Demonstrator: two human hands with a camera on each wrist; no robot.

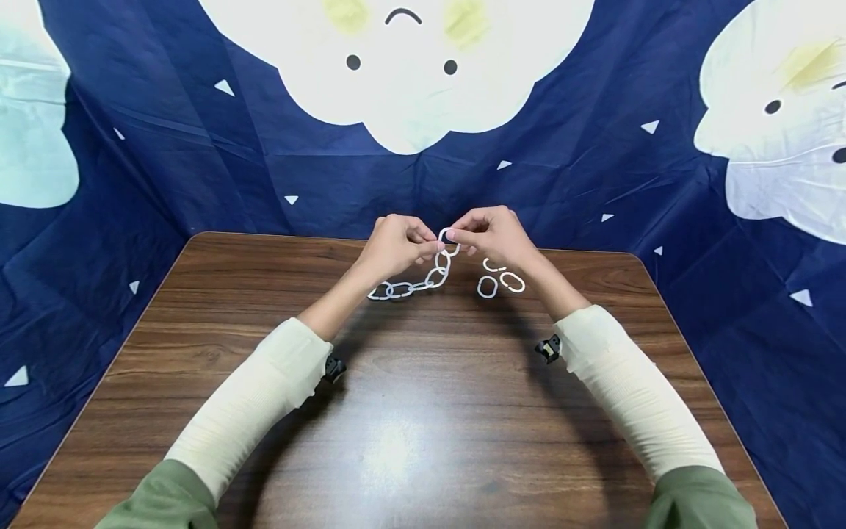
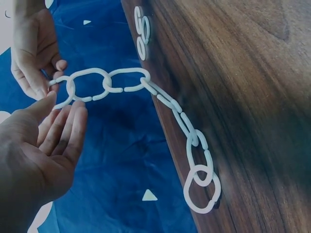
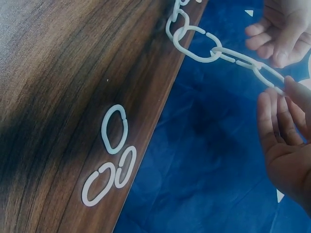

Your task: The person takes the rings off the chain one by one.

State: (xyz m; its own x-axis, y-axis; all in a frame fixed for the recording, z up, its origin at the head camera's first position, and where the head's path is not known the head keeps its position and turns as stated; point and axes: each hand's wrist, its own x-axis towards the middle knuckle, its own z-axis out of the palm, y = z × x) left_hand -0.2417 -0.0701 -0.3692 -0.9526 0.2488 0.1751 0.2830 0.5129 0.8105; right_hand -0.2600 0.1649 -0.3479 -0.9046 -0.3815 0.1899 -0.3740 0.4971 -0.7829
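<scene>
Both hands meet above the table's far edge, at the end of a chain of white plastic oval links (image 1: 420, 286). My left hand (image 1: 394, 246) pinches near the end link between thumb and fingers. From the other side my right hand (image 1: 494, 234) grips the same end link (image 1: 442, 234) with thumb and forefinger, its fingertips covering part of it. Small gaps show in the sides of several links (image 2: 91, 71). The chain slopes down from the hands, and its other end link (image 2: 187, 194) lies on the table beside the left forearm.
Three loose white links (image 3: 104, 128) lie close together on the wooden table (image 1: 423, 382), near the far edge and below the right wrist. A dark blue cloth (image 1: 218, 169) with white clouds hangs behind the table and at its sides.
</scene>
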